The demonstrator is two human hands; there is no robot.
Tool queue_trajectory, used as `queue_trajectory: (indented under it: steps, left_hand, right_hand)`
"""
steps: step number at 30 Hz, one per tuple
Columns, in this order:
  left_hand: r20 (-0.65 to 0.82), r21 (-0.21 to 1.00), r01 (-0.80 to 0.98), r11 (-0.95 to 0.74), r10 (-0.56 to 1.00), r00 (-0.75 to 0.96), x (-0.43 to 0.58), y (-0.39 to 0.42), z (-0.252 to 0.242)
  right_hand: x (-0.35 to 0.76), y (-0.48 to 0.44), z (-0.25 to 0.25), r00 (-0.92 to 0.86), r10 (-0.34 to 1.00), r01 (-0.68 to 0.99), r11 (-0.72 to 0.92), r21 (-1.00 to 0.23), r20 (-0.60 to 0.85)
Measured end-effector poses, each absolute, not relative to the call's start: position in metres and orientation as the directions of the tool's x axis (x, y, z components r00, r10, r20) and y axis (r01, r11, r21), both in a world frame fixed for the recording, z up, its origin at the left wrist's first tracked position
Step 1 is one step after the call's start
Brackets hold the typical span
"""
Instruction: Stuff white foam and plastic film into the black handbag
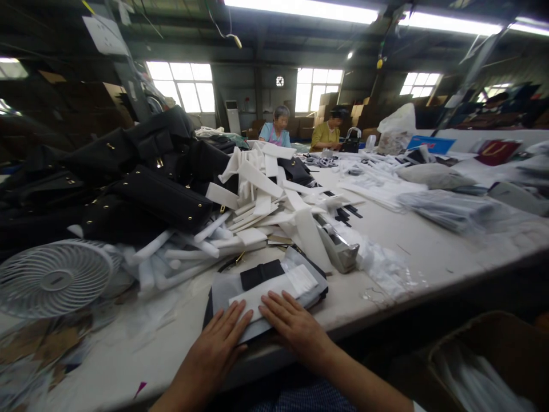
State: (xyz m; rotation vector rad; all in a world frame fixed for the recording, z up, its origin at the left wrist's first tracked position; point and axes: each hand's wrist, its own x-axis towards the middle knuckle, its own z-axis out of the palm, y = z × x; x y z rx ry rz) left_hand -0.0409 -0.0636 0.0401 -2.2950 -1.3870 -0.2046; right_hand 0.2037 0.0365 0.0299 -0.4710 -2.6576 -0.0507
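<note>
Both my hands rest near the table's front edge on a flat black bag partly covered by white sheets. My left hand [223,337] lies with fingers stretched out on the left end of a white foam strip [266,293]. On the strip's right part, my right hand [295,326] presses with its fingers flat. Beneath the strip is a greyish-white sheet [221,289], and a folded black strap-like piece [261,274] sits just behind it. Thin white sheets [302,278] lie at the right end. Dark edges of the bag [207,312] show at the sides.
Black handbags [163,197] are heaped at the left behind a white fan [55,280]. White foam pieces [257,177] pile up in the middle. Clear plastic bags [450,209] lie at the right. Two people [277,131] sit across the table. An open carton [480,355] stands below right.
</note>
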Motion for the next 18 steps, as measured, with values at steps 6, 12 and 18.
queue_trajectory:
  steps: [6, 12, 18]
  left_hand:
    - [0.323, -0.358, 0.864, -0.353, 0.822, 0.470, -0.045, -0.059, 0.039]
    - [0.339, -0.325, 0.866, -0.379, 0.809, 0.481, -0.047, -0.058, 0.035]
    - [0.398, -0.434, 0.809, -0.397, 0.721, 0.567, -0.048, -0.053, 0.046]
  right_hand:
    - [0.200, 0.038, 0.026, -0.834, 0.317, 0.353, 0.936, -0.004, 0.452]
    - [0.194, 0.042, 0.022, -0.817, 0.228, 0.348, 0.927, 0.137, 0.530]
    - [0.184, 0.051, 0.029, -0.785, 0.060, 0.325, 0.886, 0.329, 0.616]
